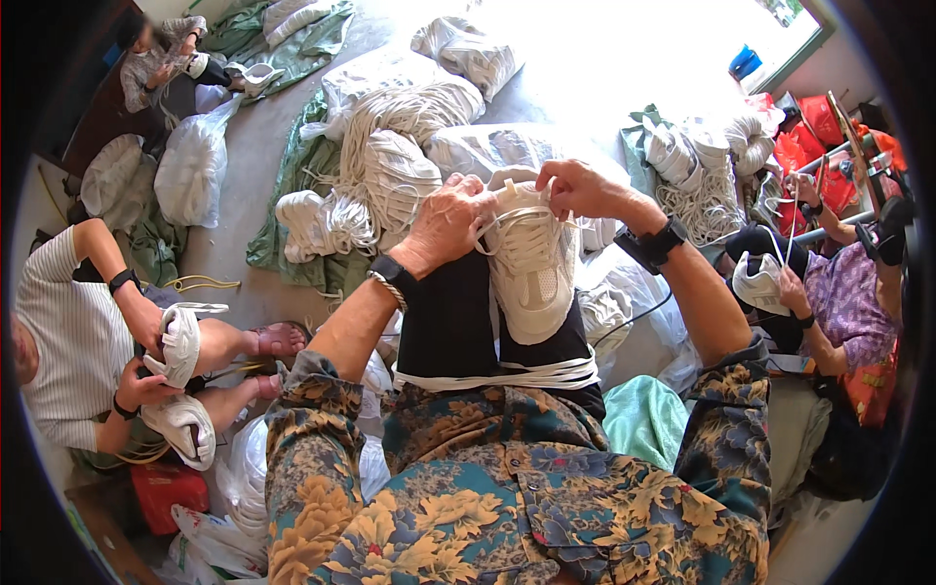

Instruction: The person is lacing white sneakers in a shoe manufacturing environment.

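A cream-white, chunky-soled sneaker (531, 278) rests across the wearer's black-clad legs (444, 322), toe toward the body and opening away, with a flat off-white lace (526, 222) crossing its tongue. At the left edge of the opening, the fingers of the left hand (450, 216) are bunched and appear to pinch the lace where it loops out beside the upper. The right hand (585, 190) is at the opposite edge with thumb and forefinger curled close together; I cannot tell whether they grip anything.

The likeliest trouble is uneven tension: if one side is pulled harder, the lace could end up lopsided or with one tail too short. The side loop could also twist or snag if drawn through without being flattened. The sneaker bridges both legs and seems to have little else under it, so parting the knees or tugging sharply could make it tip or slide. The bundle of white laces (497, 375) lying across the lap, close to the toe, might tangle or slip down if the legs shift.
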Motion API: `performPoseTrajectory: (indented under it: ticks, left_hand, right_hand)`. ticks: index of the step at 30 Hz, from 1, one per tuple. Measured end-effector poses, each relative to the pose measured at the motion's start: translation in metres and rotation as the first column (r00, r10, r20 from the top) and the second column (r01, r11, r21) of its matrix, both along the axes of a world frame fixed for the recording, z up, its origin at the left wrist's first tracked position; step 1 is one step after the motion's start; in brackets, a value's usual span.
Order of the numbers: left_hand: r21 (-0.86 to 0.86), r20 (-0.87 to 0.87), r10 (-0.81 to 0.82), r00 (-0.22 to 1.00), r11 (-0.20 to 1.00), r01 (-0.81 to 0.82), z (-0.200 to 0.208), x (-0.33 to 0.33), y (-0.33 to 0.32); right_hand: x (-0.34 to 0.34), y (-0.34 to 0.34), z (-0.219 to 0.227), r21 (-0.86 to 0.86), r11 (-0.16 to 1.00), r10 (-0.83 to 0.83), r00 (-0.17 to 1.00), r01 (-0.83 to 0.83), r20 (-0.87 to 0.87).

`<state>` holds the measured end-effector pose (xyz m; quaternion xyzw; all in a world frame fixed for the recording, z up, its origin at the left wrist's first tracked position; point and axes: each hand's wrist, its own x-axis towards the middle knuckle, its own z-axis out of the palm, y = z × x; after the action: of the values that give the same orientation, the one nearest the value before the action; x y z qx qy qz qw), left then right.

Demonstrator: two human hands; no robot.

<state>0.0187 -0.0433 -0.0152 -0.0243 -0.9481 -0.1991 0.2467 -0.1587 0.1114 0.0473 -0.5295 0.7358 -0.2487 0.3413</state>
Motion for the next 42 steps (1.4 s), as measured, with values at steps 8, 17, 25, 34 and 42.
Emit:
performPoseTrajectory:
  ticks: [8, 17, 25, 34, 42]
  left_hand:
    - [-0.107, 0.105, -0.111, 0.988, 0.987, 0.122, 0.010, -0.009, -0.015]
    - [-0.127, 0.456, 0.227, 0.860, 0.974, -0.190, 0.027, -0.036, 0.004]
    - [0.249, -0.030, 0.132, 0.991, 0.961, -0.121, 0.015, -0.032, 0.033]
    - [0.707, 0.238, 0.057, 0.970, 0.675, -0.213, 0.024, -0.061, 0.036]
    - [0.379, 0.306, 0.022, 0.952, 0.914, -0.143, 0.023, -0.069, 0.034]
  right_hand:
    - [0.005, 0.011, -0.003, 0.016, 0.990, -0.142, 0.989, 0.141, 0.042]
    - [0.010, 0.016, -0.026, -0.183, 0.960, -0.172, 0.964, 0.210, 0.201]
    - [0.003, 0.016, -0.040, -0.253, 0.944, -0.171, 0.969, 0.213, 0.177]
    - [0.010, 0.020, -0.041, -0.368, 0.899, -0.164, 0.962, 0.237, 0.218]
    - [0.010, 0.023, -0.030, -0.284, 0.940, -0.145, 0.975, 0.188, 0.168]
